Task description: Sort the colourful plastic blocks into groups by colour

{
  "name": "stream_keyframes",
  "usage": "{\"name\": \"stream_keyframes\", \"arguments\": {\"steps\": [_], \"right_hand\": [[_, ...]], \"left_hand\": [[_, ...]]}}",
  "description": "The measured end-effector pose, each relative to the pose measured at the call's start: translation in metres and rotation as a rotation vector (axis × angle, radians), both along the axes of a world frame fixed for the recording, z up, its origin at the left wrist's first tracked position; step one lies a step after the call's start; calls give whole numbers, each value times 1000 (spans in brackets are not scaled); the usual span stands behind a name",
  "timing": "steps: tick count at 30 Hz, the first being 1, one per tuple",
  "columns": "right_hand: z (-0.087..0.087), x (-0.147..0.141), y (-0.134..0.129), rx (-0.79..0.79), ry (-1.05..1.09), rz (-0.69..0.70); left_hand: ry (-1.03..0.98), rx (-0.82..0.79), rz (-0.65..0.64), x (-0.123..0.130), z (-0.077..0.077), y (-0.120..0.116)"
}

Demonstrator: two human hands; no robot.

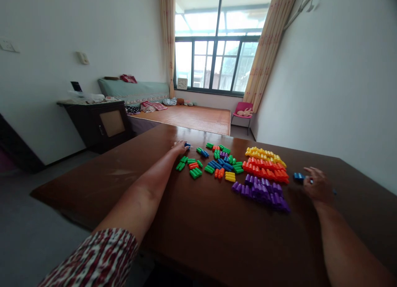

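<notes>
The brown table [198, 225] bears rows of yellow, orange and purple pieces [260, 188], the dark cabinet [113, 122], door shut, carries clear plastic [81, 96], the pink chair [238, 106] holds a plush toy [245, 112], and the right hand [316, 184], fingers partly extended, sits beside blue pieces [298, 176] while the left hand [179, 147] touches another blue piece [187, 146], neither grip discernible.

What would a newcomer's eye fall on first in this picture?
Probably the grouped yellow pieces, orange pieces and purple pieces, bright on the brown table, come first. To their left lies a looser mix with many green pieces; to their right, the right hand is close to blue pieces.
</notes>
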State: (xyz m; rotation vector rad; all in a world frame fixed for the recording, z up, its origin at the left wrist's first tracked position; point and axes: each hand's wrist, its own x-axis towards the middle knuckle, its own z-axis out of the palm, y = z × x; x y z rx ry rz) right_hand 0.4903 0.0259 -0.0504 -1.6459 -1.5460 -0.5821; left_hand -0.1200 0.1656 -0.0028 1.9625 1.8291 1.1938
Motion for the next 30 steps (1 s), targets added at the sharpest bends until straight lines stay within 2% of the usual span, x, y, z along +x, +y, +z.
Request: {"name": "stream_keyframes", "arguments": {"steps": [6,11,13,14,17,20,23,25,28,30], "right_hand": [[8,-11,-2,-13,6,24],[20,-23,-2,34,-30,54],[33,-36,-5,57,-17,74],[41,-46,-6,60,-1,88],[64,-90,-14,-5,78,168],[78,-148,-23,-152,141,369],[79,-196,-32,-268,105,634],[76,-213,-36,-298,53,719],[75,-218,-40,-284,37,691],[78,-217,-41,-277,80,655]], "left_hand": [[-7,-102,-73,16,0,-16],[-122,-39,-121,30,16,-44],[-380,-9,-197,48,25,-59],[-588,-10,-263,60,28,-67],[-1161,-161,-415,103,33,-93],[-1397,-298,-450,141,25,-117],[-1456,-328,-454,161,14,-131],[-1435,-284,-447,163,12,-136],[-1287,-210,-437,157,15,-140],[-1190,-221,-473,152,19,-144]]}}
